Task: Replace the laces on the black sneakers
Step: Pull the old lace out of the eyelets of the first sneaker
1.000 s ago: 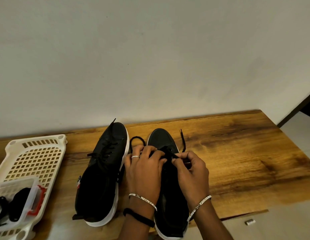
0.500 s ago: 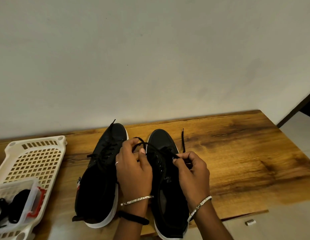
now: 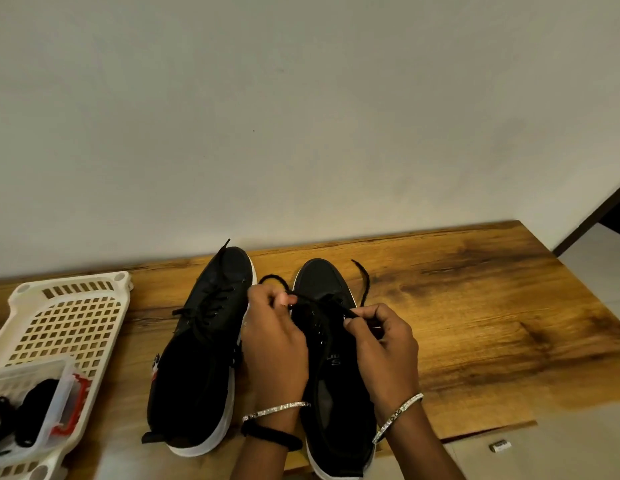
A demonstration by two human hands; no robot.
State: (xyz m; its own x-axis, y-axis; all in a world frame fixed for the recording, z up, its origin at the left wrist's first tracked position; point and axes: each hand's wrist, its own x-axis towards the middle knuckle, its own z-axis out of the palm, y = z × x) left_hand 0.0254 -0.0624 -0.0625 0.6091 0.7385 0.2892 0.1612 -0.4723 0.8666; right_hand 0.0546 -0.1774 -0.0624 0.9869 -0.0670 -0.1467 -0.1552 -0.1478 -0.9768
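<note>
Two black sneakers stand side by side on the wooden table [image 3: 475, 323], toes to the wall. The left sneaker [image 3: 201, 358] is laced; the right sneaker [image 3: 333, 379] sits under my two hands. My left hand [image 3: 274, 344] pinches a loop of its black lace [image 3: 366, 282] and my right hand [image 3: 384, 348] pinches the other run, both fingers curled. One white basket [image 3: 69, 306] sits far left.

On the desk [image 3: 475, 323], reckoned from the laced sneaker [image 3: 197, 358], the second sneaker [image 3: 336, 393] stands just right of it beneath the left hand [image 3: 274, 344] and right hand [image 3: 384, 348], which pinch its lace [image 3: 366, 284], the wall [image 3: 301, 116] rises behind, and the tray [image 3: 69, 317] lies to its left, a small box [image 3: 64, 375] in it.
</note>
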